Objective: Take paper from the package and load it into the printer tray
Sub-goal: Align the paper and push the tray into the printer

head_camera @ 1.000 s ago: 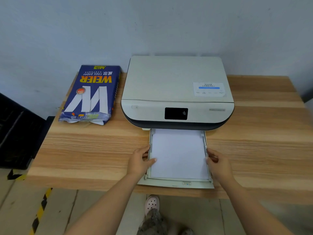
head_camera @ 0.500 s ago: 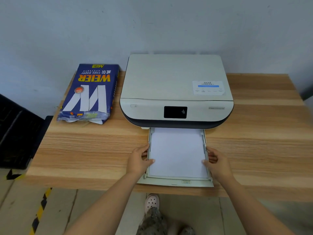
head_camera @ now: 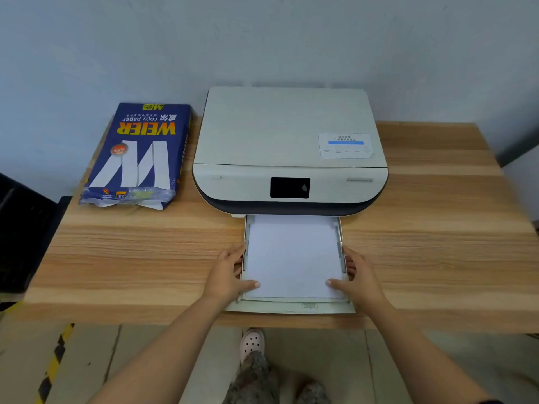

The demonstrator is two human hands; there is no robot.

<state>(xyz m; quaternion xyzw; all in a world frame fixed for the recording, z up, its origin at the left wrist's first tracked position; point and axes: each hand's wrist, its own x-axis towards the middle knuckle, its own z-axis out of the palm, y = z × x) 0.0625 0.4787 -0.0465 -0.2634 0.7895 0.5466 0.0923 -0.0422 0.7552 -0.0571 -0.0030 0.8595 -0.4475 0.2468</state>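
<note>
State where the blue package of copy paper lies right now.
In the head view, the blue package lies flat on the wooden table, at its far left, just left of the printer.

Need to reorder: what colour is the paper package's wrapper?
Dark blue paper package with yellow lettering and white stripes, clearest in the head view.

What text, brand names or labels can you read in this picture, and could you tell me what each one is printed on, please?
"WEIER": large yellow letters, upside down to the camera, on the blue paper package.
"copy paper": small white letters on the same package, also upside down.
Yellow tag at the package's far end: too blurred to read.
White sticker on the printer lid: too small to read.
Markings on the tray front edge: unreadable.
</note>
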